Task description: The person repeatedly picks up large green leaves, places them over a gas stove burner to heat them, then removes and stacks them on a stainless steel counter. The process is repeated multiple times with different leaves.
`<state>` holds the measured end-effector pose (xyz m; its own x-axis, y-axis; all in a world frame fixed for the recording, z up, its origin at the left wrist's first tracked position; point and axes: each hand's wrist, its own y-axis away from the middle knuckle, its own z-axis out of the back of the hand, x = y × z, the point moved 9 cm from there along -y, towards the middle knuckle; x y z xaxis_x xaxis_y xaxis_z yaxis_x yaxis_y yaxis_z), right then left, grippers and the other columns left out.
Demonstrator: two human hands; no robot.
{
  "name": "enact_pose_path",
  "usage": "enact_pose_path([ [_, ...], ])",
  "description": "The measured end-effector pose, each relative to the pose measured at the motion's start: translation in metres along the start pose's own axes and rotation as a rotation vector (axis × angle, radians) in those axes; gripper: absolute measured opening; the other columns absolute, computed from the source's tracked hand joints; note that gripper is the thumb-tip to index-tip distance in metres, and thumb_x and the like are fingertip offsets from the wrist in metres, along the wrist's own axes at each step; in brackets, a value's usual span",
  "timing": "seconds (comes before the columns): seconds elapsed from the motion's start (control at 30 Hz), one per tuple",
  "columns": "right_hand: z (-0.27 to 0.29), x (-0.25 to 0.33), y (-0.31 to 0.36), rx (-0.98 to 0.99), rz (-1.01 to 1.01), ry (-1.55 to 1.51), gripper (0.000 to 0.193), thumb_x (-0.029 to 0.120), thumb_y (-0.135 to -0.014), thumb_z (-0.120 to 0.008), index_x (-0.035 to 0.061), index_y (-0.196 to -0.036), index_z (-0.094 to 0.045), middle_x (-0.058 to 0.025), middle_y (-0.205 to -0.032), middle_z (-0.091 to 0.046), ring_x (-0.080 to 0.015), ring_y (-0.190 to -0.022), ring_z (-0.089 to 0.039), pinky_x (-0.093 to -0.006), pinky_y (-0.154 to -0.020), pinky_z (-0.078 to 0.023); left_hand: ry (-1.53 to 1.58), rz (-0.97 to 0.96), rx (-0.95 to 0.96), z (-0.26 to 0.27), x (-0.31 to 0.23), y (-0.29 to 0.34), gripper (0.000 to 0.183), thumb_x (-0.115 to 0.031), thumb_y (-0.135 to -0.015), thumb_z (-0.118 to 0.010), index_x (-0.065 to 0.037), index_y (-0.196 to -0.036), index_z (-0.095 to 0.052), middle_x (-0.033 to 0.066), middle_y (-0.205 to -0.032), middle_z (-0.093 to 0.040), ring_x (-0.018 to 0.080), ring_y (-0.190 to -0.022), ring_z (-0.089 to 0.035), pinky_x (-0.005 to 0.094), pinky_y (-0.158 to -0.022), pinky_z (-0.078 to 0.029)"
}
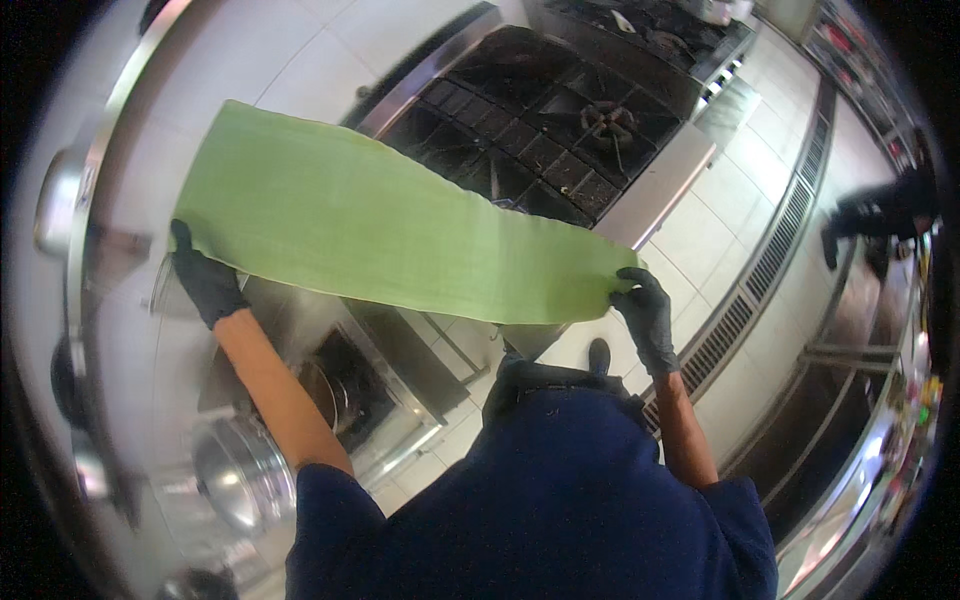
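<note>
A long green banana leaf [360, 220] stretches between my two hands, broad at the left and narrower at the right. In a black glove, my left hand [205, 277] grips its lower left corner. My right hand [645, 310], gloved in black too, pinches the right end between thumb and fingers. The leaf hangs in the air in front of a black gas stove [540, 125] and hides part of its near edge. An open burner [607, 122] shows on the stove's right side.
A large metal pot [240, 470] stands at the lower left, beside another cooker with a pan [320, 395] on it. A drain grating [760, 275] runs along the tiled floor at right. Another person [880, 215] is at the far right, near metal shelving [850, 360].
</note>
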<state>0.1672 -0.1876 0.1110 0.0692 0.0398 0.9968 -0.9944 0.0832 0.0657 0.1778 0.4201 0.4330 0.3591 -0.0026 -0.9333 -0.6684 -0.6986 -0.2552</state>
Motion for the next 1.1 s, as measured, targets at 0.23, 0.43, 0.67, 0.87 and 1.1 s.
enact_pose_path([
  [0.23,-0.084,-0.016,-0.002,-0.141,-0.032,-0.108,0.018,-0.006,-0.088,-0.060,-0.0010,-0.103,-0.068,-0.0093,-0.092,-0.068,-0.0149,-0.080,-0.065,-0.0291,-0.073,-0.055,0.064,-0.061,0.215,-0.052,0.051,-0.131,0.047,-0.035,-0.097,-0.059,0.003,-0.124,-0.053,0.0136,-0.120,-0.059,0.0252,-0.106,-0.059,0.0381,-0.090,-0.050],
  [0.43,-0.135,-0.054,-0.029,-0.223,0.097,0.343,0.012,-0.002,-0.088,-0.061,0.0005,-0.098,-0.067,-0.0129,-0.088,-0.070,-0.0220,-0.077,-0.069,-0.0334,-0.066,-0.055,-0.249,-0.159,0.042,-0.063,0.142,-0.176,0.053,-0.039,-0.096,-0.061,0.007,-0.121,-0.052,0.0109,-0.115,-0.058,0.0183,-0.102,-0.053,0.0350,-0.091,-0.045],
  [0.67,-0.155,-0.054,-0.022,-0.145,0.083,0.715,0.021,0.012,-0.086,-0.060,0.0047,-0.104,-0.067,-0.0180,-0.092,-0.070,-0.0369,-0.083,-0.068,-0.0432,-0.072,-0.054,-0.388,-0.233,0.195,-0.079,0.206,-0.167,0.056,-0.044,-0.098,-0.058,0.010,-0.114,-0.053,0.0127,-0.110,-0.059,0.0187,-0.096,-0.053,0.0364,-0.085,-0.045],
  [0.87,-0.149,-0.052,-0.015,-0.178,0.038,0.745,0.019,0.013,-0.087,-0.061,0.0051,-0.103,-0.065,-0.0193,-0.091,-0.069,-0.0373,-0.082,-0.068,-0.0443,-0.070,-0.054,-0.407,-0.128,0.379,-0.089,0.233,-0.166,0.046,-0.036,-0.099,-0.058,0.006,-0.118,-0.057,0.0112,-0.112,-0.062,0.0200,-0.097,-0.057,0.0354,-0.083,-0.048],
  [1.1,-0.135,-0.051,-0.007,-0.336,0.127,0.685,0.011,0.012,-0.090,-0.059,0.0034,-0.095,-0.064,-0.0230,-0.083,-0.066,-0.0422,-0.075,-0.065,-0.0463,-0.061,-0.051,-0.118,0.067,0.518,-0.097,0.236,-0.173,0.048,-0.034,-0.097,-0.061,0.003,-0.127,-0.054,0.0123,-0.121,-0.061,0.0236,-0.108,-0.059,0.0374,-0.093,-0.048],
])
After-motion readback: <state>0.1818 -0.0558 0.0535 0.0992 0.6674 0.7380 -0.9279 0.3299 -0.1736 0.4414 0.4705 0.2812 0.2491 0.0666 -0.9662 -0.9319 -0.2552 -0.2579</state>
